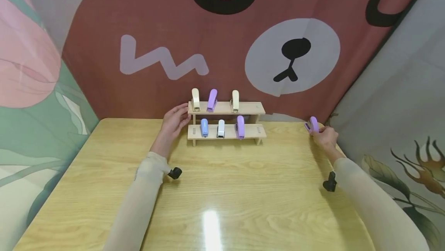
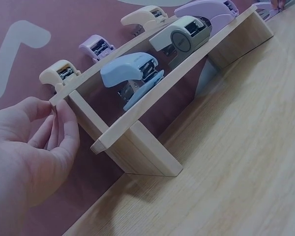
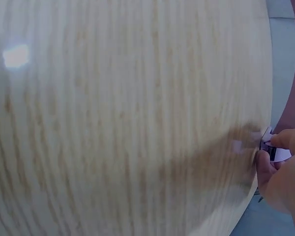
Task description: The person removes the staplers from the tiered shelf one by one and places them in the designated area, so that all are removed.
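A two-tier wooden rack (image 1: 226, 132) stands at the back of the table and carries several small staplers. My left hand (image 1: 175, 120) is at its left end, where thumb and fingertips pinch the corner of the upper board (image 2: 64, 93). On the upper tier sit a cream stapler (image 1: 196, 99), a purple stapler (image 1: 212, 100) and another cream stapler (image 1: 235, 100). Below them are a blue stapler (image 1: 204, 128), a white stapler (image 1: 220, 128) and a larger purple stapler (image 1: 240, 127). Far to the right, my right hand (image 1: 326, 137) grips one more purple stapler (image 1: 313, 124) near the table's back right corner.
The rack stands close to a brown curtain (image 1: 156, 92) with a bear print. A grey curtain (image 1: 389, 100) hangs along the right edge of the wooden table (image 1: 243, 189), and a green and pink curtain (image 1: 34, 135) on the left.
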`<state>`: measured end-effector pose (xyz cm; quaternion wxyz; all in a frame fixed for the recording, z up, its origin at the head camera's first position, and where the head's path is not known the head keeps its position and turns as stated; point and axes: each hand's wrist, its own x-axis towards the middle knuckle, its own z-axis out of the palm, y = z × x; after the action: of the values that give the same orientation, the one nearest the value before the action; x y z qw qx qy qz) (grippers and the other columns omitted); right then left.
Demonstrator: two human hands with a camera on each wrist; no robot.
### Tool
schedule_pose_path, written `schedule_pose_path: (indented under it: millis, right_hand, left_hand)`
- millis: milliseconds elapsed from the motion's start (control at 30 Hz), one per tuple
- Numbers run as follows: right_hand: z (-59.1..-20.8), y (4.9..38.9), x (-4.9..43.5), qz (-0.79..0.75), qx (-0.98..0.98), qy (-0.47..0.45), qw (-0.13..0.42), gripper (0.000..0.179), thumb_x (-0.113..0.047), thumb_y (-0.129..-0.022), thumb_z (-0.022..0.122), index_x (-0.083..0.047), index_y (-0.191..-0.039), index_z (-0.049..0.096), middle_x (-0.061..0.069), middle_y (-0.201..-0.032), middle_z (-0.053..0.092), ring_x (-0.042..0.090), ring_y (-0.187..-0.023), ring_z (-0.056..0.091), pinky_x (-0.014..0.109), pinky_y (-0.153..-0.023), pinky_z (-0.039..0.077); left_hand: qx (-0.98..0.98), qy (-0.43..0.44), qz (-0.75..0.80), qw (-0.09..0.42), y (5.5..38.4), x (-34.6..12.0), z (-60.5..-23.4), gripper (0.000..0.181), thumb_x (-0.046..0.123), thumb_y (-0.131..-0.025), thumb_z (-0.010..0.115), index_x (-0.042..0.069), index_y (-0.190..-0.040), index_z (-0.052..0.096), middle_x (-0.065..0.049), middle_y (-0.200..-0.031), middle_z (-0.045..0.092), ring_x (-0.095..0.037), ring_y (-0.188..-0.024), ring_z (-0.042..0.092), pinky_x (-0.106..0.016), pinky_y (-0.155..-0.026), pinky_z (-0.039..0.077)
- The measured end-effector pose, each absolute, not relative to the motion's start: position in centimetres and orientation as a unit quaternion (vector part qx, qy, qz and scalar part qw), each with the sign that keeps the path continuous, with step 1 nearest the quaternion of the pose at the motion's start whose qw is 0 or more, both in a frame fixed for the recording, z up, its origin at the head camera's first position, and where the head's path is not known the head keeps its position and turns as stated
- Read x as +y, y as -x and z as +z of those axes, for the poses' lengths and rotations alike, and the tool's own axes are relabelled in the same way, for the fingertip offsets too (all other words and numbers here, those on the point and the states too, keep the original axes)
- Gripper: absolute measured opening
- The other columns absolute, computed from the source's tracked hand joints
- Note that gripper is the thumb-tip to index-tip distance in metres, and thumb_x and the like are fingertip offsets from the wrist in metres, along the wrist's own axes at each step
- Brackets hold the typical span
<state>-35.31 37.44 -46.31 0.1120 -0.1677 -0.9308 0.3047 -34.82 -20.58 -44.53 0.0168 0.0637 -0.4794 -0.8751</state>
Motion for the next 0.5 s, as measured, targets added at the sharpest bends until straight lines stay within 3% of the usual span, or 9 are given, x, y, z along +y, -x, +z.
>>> schedule_pose_path:
  millis: [133,267,500]
  right_hand:
    - [-46.5,35.3,37.2,0.313,-0.927,0.162,0.128,0.048,-0.027,-0.094,0.071,0.013,-0.118,0.061,0.034,-0.120,0.059,0.050,-0.116,0.049,0.056,-0.097,0.044]
    - [-46.7,35.2,36.6,0.336,-0.916,0.159,0.149,0.055,-0.026,-0.095,0.069,0.015,-0.126,0.050,0.037,-0.123,0.052,0.052,-0.117,0.046,0.058,-0.099,0.040]
    - [-46.3,35.3,35.1,0.351,-0.902,0.189,0.162,0.064,-0.045,-0.098,0.055,0.005,-0.136,0.040,0.031,-0.133,0.039,0.051,-0.116,0.045,0.061,-0.099,0.038]
  left_hand:
    - [-0.472,-0.060,-0.879,0.018,34.8,-20.6,-44.6,0.032,0.007,-0.100,0.067,0.001,-0.131,0.064,-0.013,-0.113,0.066,-0.018,-0.090,0.064,-0.028,-0.083,0.057]
    - [-0.457,-0.065,-0.887,0.017,34.9,-20.7,-44.7,0.029,0.005,-0.100,0.065,0.001,-0.129,0.064,-0.011,-0.111,0.066,-0.018,-0.087,0.064,-0.027,-0.079,0.058]
    - [-0.442,-0.069,-0.894,-0.002,35.0,-20.9,-44.8,0.030,0.006,-0.099,0.069,0.003,-0.129,0.066,-0.011,-0.115,0.067,-0.019,-0.092,0.064,-0.028,-0.079,0.057]
